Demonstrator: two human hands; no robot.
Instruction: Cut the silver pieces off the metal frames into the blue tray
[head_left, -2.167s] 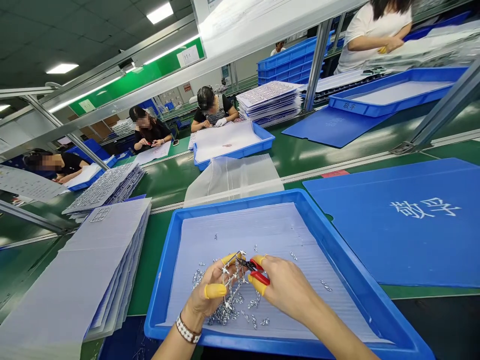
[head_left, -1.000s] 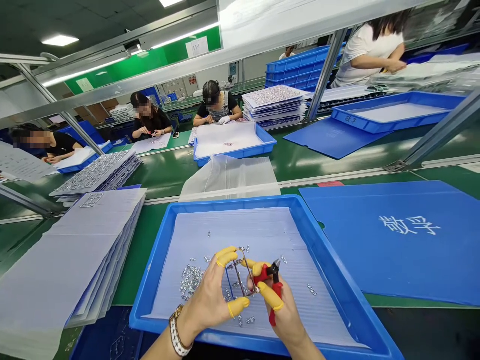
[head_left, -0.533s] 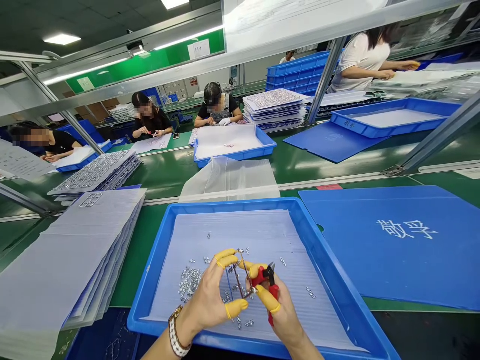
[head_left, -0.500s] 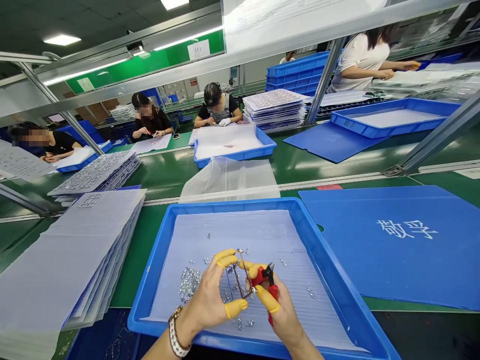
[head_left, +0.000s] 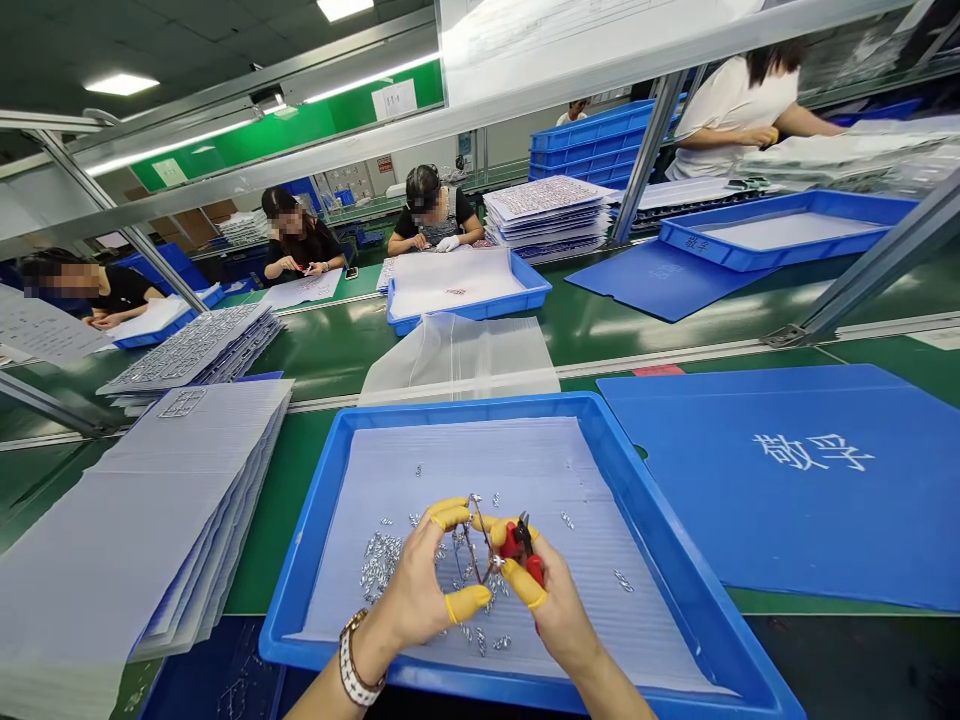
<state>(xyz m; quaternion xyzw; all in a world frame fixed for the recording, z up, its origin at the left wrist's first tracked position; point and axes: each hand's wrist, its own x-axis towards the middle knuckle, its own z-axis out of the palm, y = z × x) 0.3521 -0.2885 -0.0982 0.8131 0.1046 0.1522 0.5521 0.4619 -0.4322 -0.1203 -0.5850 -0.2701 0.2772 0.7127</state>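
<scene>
My left hand (head_left: pixel 420 580), with yellow finger cots and a watch on the wrist, curves around a thin metallic-looking sprue frame (head_left: pixel 471 560). Its index fingertip touches the top of the frame, and its thumb lies close to the lower end. My right hand (head_left: pixel 555 600), also in yellow finger cots, has red-handled side cutters (head_left: pixel 534 570) in its palm, jaws pointing up. Its thumb and a finger are at the frame's right side. Below both hands, a pile of small shiny silver parts (head_left: pixel 380 562) lies on the white liner (head_left: pixel 465 455) of a blue tray (head_left: pixel 465 408).
To the left stands a stack of white sheets (head_left: pixel 150 480), with more sprue frames (head_left: pixel 187 345) behind. A blue board (head_left: pixel 810 520) with white characters lies right. A metal rail (head_left: pixel 225 195) crosses ahead. Several co-workers sit or stand beyond the green bench (head_left: pixel 330 345).
My right hand has shifted slightly left and up with the cutters, which have turned a little. The sprue frame has tilted between my hands. The co-worker at far right has moved their arms.
</scene>
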